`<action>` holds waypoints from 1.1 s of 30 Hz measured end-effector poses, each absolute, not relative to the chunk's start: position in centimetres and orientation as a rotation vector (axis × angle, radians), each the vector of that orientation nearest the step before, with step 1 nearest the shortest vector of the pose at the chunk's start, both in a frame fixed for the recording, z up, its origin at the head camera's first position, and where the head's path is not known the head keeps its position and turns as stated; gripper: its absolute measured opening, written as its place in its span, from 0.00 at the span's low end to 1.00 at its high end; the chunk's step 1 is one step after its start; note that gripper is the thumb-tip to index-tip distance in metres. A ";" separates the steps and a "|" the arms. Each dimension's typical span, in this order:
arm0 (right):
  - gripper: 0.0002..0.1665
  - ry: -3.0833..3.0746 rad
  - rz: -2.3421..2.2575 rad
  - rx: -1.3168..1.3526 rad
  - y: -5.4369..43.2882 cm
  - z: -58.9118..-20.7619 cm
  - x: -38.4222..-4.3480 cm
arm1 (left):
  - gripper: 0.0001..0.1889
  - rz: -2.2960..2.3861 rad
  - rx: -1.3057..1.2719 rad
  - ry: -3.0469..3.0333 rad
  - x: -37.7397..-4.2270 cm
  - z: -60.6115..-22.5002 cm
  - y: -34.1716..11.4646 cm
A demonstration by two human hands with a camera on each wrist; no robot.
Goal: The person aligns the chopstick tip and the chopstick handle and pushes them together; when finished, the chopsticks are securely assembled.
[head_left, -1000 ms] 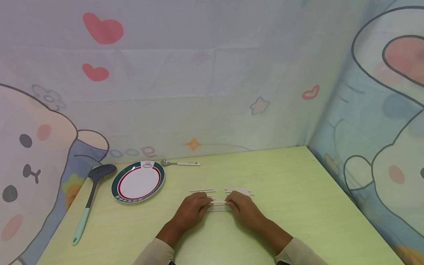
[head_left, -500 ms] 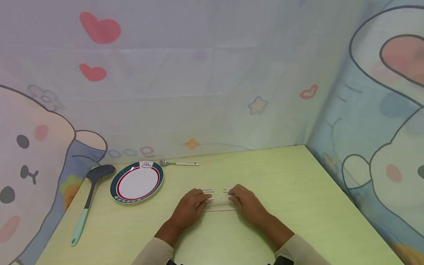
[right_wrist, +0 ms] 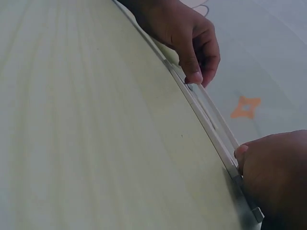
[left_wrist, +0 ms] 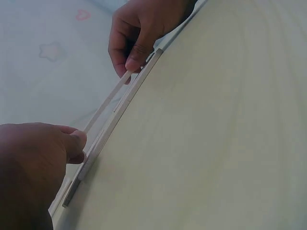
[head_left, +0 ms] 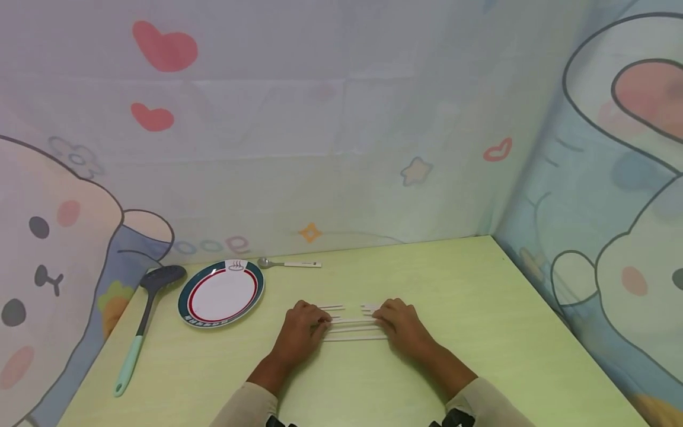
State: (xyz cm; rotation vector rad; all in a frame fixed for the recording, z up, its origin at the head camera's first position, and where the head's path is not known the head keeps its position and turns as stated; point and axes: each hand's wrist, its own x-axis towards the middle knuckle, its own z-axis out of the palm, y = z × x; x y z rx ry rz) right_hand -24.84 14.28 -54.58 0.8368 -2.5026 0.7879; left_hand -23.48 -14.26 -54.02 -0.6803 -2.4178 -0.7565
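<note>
Both hands have spread farther apart over the last second, so that more of the pale sticks shows between them; plate, ladle and small spoon have kept their places.

Left hand (head_left: 301, 332): thumb and fingers pinch one pale stick, the held stick (head_left: 352, 321). Right hand (head_left: 402, 329): same pinch, toward the other end. Fingers on both sides are narrowed on the stick, whose tips are hidden in the grips. Holding from two sides presumably keeps it level and in line with its neighbour. Whether it is clear of the bench (head_left: 469, 320) cannot be settled.

Just nearer the person, a front stick (head_left: 354, 339) lies on the bench, roughly parallel. Beyond the hands, more pale pieces show as rear left sticks (head_left: 331, 307) and rear right sticks (head_left: 368, 307), partly covered; their full number cannot be counted.

Edges: the plate (head_left: 222, 296) sits toward the back left, with the small spoon (head_left: 293, 264) just beside it along the back edge, where the printed cloth (head_left: 363, 196) rises. The ladle (head_left: 144, 317) lies close to the left edge. The right side offers the most room for sideways movement; bench also extends toward the person. Tightest point, in my judgement: the rear sticks, close enough for knuckles to nudge.
</note>
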 end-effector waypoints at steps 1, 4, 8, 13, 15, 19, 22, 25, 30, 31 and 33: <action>0.08 -2.514 0.792 0.830 14.2 -54.6 -24.8 | 0.06 -0.757 -0.665 -2.430 -23.4 -54.0 -14.3; 0.08 -2.540 0.794 0.819 14.1 -54.6 -24.7 | 0.06 -0.749 -0.642 -2.453 -23.3 -53.9 -14.2; 0.07 -2.544 0.776 0.833 14.1 -54.4 -24.5 | 0.07 -0.735 -0.647 -2.456 -23.3 -53.8 -14.2; 0.07 -2.511 0.760 0.849 14.2 -54.4 -24.6 | 0.06 -0.727 -0.670 -2.460 -23.2 -53.7 -14.1; 0.08 -2.504 0.760 0.857 14.2 -54.5 -24.7 | 0.06 -0.729 -0.670 -2.472 -23.1 -53.5 -14.1; 0.06 -2.485 0.749 0.869 14.2 -54.6 -24.6 | 0.05 -0.726 -0.676 -2.478 -22.9 -53.4 -14.0; 0.04 -2.482 0.742 0.871 14.2 -54.5 -24.5 | 0.05 -0.725 -0.681 -2.474 -22.9 -53.4 -14.1; 0.04 -2.499 0.751 0.865 14.3 -54.4 -24.5 | 0.05 -0.733 -0.680 -2.474 -22.9 -53.5 -14.2; 0.04 -2.505 0.768 0.835 14.2 -54.4 -24.7 | 0.04 -0.729 -0.679 -2.466 -23.1 -53.7 -14.2; 0.05 -2.497 0.774 0.826 14.2 -54.5 -24.9 | 0.04 -0.723 -0.676 -2.455 -23.2 -53.7 -14.2; 0.06 -2.469 0.777 0.808 14.2 -54.5 -25.2 | 0.05 -0.705 -0.670 -2.430 -23.4 -53.7 -14.3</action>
